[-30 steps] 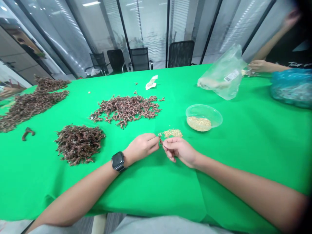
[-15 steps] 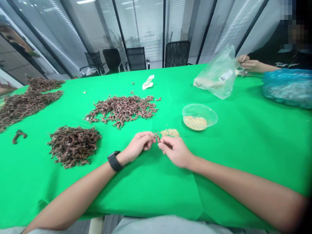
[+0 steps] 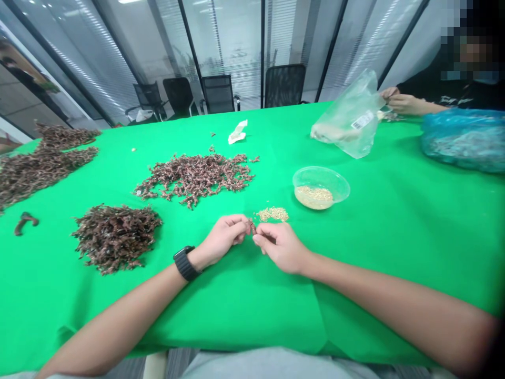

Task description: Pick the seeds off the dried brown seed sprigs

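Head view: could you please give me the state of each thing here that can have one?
left hand: pinching small brown pod
right hand: pinching the same pod
clear bowl: upright, partly filled with seeds
seed heap: loose on green cloth
clear plastic bag: lying, held by another person's hands

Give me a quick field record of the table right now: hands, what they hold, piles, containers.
left hand: pinches small brown pod, black watch on wrist
right hand: pinches the same pod
seed heap: loose on green cloth, just beyond the hands
clear bowl: holds seeds, right of centre
near pod pile: dark, left of hands
middle pod pile: spread out, beyond hands
clear bag: far right, by another person's hands
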`<state>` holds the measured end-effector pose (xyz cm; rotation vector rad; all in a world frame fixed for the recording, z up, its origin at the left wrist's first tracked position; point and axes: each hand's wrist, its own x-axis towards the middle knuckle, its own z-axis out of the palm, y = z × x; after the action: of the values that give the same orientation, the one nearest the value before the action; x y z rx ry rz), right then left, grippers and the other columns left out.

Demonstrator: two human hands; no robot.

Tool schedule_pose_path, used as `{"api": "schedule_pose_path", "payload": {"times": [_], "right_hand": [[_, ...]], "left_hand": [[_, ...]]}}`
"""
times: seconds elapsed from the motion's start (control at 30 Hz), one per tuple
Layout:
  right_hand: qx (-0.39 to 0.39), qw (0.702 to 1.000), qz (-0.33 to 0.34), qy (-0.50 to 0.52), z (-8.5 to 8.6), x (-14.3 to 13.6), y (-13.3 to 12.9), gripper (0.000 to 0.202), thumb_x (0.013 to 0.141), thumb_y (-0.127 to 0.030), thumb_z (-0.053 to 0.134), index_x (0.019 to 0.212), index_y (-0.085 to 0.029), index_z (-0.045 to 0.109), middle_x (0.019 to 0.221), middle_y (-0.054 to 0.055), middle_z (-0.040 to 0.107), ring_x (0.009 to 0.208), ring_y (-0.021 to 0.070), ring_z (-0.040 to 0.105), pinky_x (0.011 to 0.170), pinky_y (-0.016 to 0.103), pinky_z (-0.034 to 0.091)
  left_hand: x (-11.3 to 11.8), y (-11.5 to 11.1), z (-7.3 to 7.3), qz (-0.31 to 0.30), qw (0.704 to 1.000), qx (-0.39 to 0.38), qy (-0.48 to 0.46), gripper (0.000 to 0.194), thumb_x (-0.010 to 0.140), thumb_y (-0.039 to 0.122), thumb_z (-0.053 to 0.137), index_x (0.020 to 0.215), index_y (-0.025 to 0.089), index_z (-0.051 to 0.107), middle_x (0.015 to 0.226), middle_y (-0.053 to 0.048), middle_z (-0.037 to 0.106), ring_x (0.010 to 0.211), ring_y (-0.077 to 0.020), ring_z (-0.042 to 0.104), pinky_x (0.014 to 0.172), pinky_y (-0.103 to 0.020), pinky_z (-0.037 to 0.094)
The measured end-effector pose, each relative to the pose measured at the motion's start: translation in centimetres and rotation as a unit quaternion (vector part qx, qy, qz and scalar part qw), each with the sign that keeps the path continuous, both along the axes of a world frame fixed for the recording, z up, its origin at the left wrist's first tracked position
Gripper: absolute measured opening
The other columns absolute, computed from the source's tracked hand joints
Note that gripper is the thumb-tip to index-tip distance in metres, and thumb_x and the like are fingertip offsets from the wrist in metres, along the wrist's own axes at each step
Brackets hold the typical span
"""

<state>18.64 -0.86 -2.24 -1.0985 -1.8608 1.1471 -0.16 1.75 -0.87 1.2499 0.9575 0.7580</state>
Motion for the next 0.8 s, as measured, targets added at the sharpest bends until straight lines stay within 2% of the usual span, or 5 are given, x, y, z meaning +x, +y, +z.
{"api": "schedule_pose_path", "payload": {"times": [0.1,0.23,0.37,0.7,0.8], "right_hand": [[-0.061,0.997,0.001,0.045,0.0,-0.3,-0.2,0.032,0.09,-0.034,0.055,0.063,-0.021,0.046,0.052,-0.003,0.052,0.047,0.0098,0.042,0.05,0.024,0.031],[-0.188,0.974,0.014,0.129,0.5,-0.5,-0.4,0.034,0.085,-0.045,0.06,0.065,-0.02,0.05,0.051,-0.003,0.053,0.042,0.0089,0.044,0.043,0.022,0.032],[-0.294,0.935,0.027,0.197,1.0,-0.4,-0.3,0.038,0.078,-0.052,0.067,0.068,-0.018,0.053,0.05,-0.004,0.053,0.038,0.008,0.044,0.038,0.021,0.028],[-0.461,0.817,0.103,0.331,1.3,0.8,0.8,0.021,0.078,-0.03,0.067,0.071,-0.015,0.055,0.049,-0.006,0.042,0.039,0.0054,0.033,0.038,0.02,0.02],[-0.474,0.809,0.12,0.326,1.6,1.0,1.1,0.022,0.079,-0.031,0.066,0.07,-0.015,0.054,0.049,-0.006,0.04,0.038,0.005,0.031,0.038,0.02,0.019]], "left_hand": [[0.1,-0.1,0.0,0.002,0.999,0.04,0.029,0.015,0.08,0.024,0.058,0.068,0.014,0.058,0.056,0.005,0.048,0.05,-0.0064,0.032,0.049,-0.021,0.022],[-0.1,-0.1,0.0,-0.006,0.989,0.131,0.07,0.019,0.083,0.026,0.059,0.069,0.014,0.059,0.069,0.0,0.061,0.062,-0.0099,0.049,0.061,-0.022,0.037],[-0.4,-0.2,0.1,-0.009,0.963,0.214,0.162,0.017,0.085,0.022,0.055,0.071,0.015,0.06,0.063,0.002,0.056,0.061,-0.0103,0.047,0.06,-0.022,0.036],[-1.4,0.1,0.8,-0.084,0.818,0.482,0.302,0.018,0.088,0.014,0.051,0.072,0.017,0.058,0.067,0.002,0.053,0.061,-0.0097,0.045,0.061,-0.022,0.035],[-1.8,0.3,1.0,-0.116,0.766,0.542,0.326,0.02,0.093,0.021,0.05,0.075,0.018,0.059,0.068,0.001,0.053,0.062,-0.0117,0.045,0.062,-0.024,0.036]]}}
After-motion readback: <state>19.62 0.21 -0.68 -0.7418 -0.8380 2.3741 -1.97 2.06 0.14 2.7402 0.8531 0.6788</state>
